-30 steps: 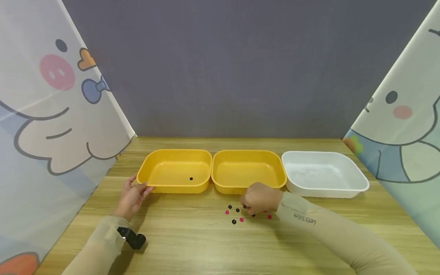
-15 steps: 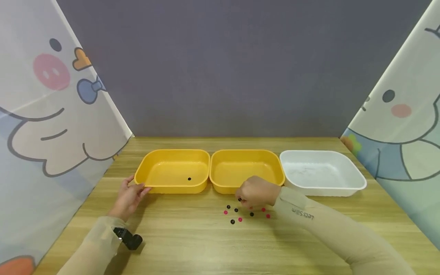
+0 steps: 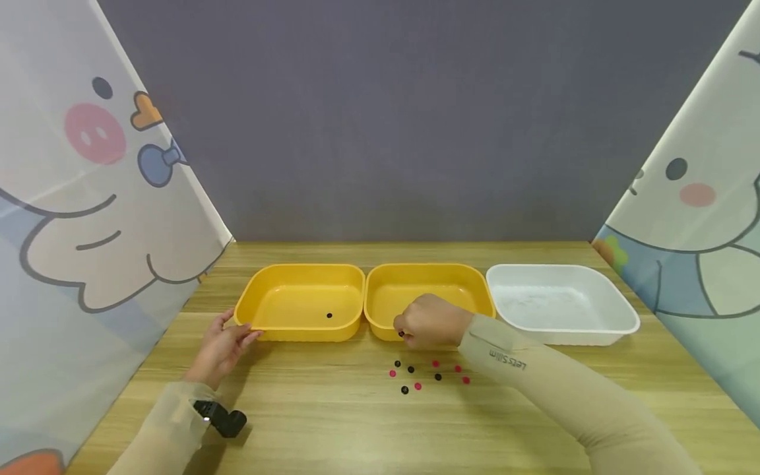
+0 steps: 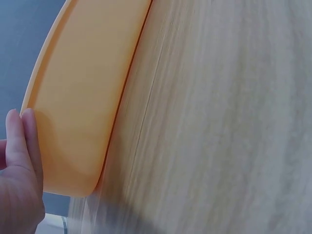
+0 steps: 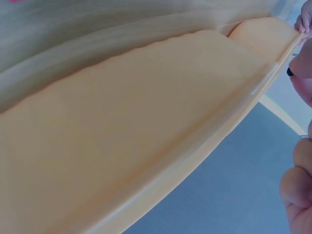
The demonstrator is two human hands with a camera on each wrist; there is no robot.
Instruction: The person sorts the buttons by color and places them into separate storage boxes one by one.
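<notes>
My right hand (image 3: 433,321) pinches a small black button (image 3: 401,334) over the front rim of the middle yellow tray (image 3: 380,323). In the right wrist view the button (image 5: 290,72) shows dark at the fingertips. My left hand (image 3: 220,349) holds the front left corner of the left yellow tray (image 3: 309,334). The left wrist view has its fingers (image 4: 17,141) against that tray's rim. One black button (image 3: 329,315) lies inside the left tray. Several loose black buttons (image 3: 411,369) and pink buttons (image 3: 418,386) lie on the table below my right hand.
A white tray (image 3: 564,336) stands to the right of the two yellow ones, all in a row on the wooden table (image 3: 320,422). A grey wall (image 3: 380,132) rises behind. Printed cartoon cloths (image 3: 119,198) hang on both sides.
My right hand has lifted from the loose buttons with a black one and moved up and left to the middle tray's front rim. My left hand stays at the left tray's corner.
</notes>
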